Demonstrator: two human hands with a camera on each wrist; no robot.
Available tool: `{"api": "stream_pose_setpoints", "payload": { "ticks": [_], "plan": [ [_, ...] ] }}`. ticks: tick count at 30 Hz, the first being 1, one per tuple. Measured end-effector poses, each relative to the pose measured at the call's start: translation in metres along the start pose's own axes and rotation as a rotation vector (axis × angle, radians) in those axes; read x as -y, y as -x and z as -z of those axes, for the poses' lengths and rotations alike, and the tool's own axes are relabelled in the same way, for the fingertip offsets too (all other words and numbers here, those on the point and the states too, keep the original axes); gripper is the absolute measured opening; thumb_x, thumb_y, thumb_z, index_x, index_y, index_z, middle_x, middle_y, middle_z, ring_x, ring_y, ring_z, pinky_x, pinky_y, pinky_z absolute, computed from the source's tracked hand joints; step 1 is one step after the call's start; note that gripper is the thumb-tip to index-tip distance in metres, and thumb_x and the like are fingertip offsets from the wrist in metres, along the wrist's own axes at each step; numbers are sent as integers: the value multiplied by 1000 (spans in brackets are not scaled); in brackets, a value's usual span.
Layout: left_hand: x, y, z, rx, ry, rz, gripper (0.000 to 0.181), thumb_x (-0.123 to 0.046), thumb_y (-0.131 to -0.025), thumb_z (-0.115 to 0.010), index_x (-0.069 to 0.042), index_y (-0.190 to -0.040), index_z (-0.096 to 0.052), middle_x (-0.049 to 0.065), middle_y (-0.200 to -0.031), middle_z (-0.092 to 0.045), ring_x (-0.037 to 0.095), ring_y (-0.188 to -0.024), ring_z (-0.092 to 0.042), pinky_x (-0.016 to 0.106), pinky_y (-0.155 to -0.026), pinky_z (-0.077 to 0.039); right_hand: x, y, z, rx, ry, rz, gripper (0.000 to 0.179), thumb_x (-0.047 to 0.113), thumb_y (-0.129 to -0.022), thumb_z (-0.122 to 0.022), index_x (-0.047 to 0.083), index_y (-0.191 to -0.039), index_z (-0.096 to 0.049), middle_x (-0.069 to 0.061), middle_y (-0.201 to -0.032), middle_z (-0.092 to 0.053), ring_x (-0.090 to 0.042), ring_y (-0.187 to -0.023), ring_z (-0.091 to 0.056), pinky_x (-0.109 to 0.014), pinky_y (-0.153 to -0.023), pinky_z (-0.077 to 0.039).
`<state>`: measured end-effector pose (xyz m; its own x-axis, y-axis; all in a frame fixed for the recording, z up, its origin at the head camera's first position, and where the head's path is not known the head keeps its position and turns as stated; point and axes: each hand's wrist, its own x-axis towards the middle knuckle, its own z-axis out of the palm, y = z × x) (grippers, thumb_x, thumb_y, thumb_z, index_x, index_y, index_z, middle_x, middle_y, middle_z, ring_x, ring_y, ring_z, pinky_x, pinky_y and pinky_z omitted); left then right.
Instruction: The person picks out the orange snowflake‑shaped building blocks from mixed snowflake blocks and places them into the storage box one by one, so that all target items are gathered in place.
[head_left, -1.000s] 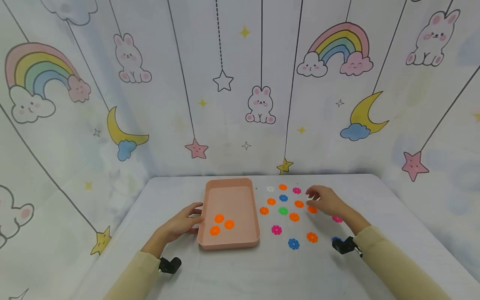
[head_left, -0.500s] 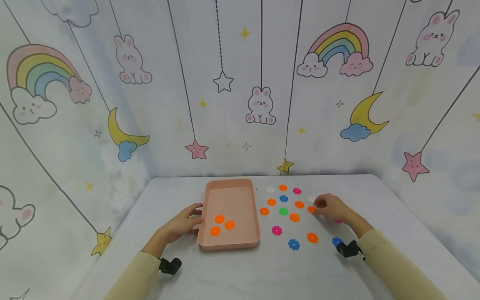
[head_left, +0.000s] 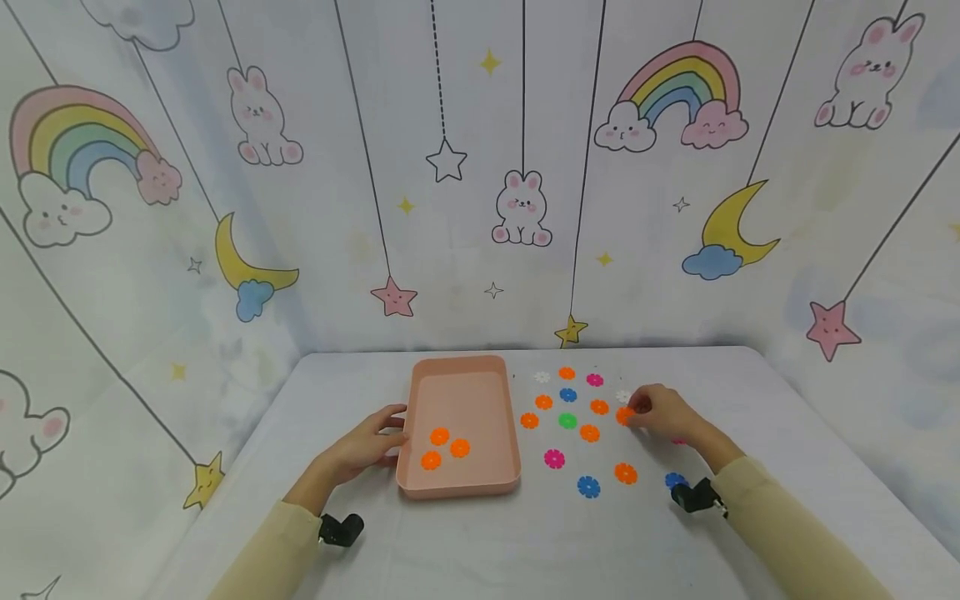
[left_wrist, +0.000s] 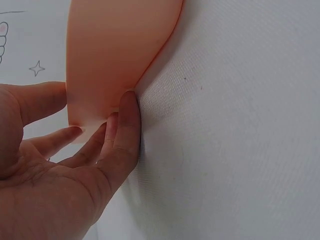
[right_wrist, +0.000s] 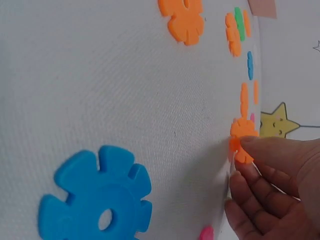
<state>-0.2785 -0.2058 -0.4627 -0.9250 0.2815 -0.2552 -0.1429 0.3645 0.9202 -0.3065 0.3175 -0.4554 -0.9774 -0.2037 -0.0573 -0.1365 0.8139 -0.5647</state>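
Observation:
In the head view, my right hand [head_left: 663, 412] pinches an orange flower-shaped interlocking disc [head_left: 625, 416] between thumb and fingers. The right wrist view shows this notched disc [right_wrist: 243, 131] tipped up on edge under the thumb; whether it still touches the table cannot be made out. My left hand [head_left: 363, 443] rests against the left side of a shallow pink tray [head_left: 465, 492]. Seen from the left wrist, its fingers lie fairly straight along the tray's outer wall [left_wrist: 115, 45]. Three orange discs [head_left: 439, 436] lie inside the tray, toward its near end.
Several loose discs lie on the white table right of the tray: orange [head_left: 626, 473], blue [head_left: 588, 487], green [head_left: 567, 421], pink [head_left: 554, 459] and white [head_left: 542, 377]. A blue disc [head_left: 676, 481] lies by the right wrist camera [head_left: 693, 496]. A patterned curtain [head_left: 337, 208] stands behind the table.
My right hand has drawn back toward the near right onto the orange disc, now pinched and tilted up. A white disc behind it has come into view. The left hand and tray keep still.

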Motion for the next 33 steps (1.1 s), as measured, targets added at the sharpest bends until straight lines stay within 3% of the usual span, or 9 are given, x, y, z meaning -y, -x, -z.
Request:
{"api": "stream_pose_setpoints", "payload": {
  "ticks": [9,16,33],
  "plan": [
    [0,-2,0,-7,-4,4,62,-10,-103,-59,-9,-159,-32,25,-154,-39,33,-118,-61,48,-94,-58,5,5,6,-13,-12,35,16,8,-94,-69,-4,-104,-66,-10,-95,-67,-23,-83,-59,-36,-75,-57],
    [-2,-1,0,0,-10,2,62,-10,-103,-58,-9,-159,-32,25,-154,-39,33,-118,-61,48,-95,-58,15,8,7,-30,-29,75,16,10,-96,-69,-3,-105,-66,-9,-97,-68,-22,-86,-59,-36,-78,-57],
    [0,-1,0,-1,-3,4,62,-11,-103,-58,-9,-159,-31,25,-155,-38,33,-119,-61,48,-96,-57,97,-7,-18,-47,-128,184,9,9,-97,-69,2,-103,-69,-4,-94,-69,-19,-85,-62,-29,-77,-58]
  ]
}}
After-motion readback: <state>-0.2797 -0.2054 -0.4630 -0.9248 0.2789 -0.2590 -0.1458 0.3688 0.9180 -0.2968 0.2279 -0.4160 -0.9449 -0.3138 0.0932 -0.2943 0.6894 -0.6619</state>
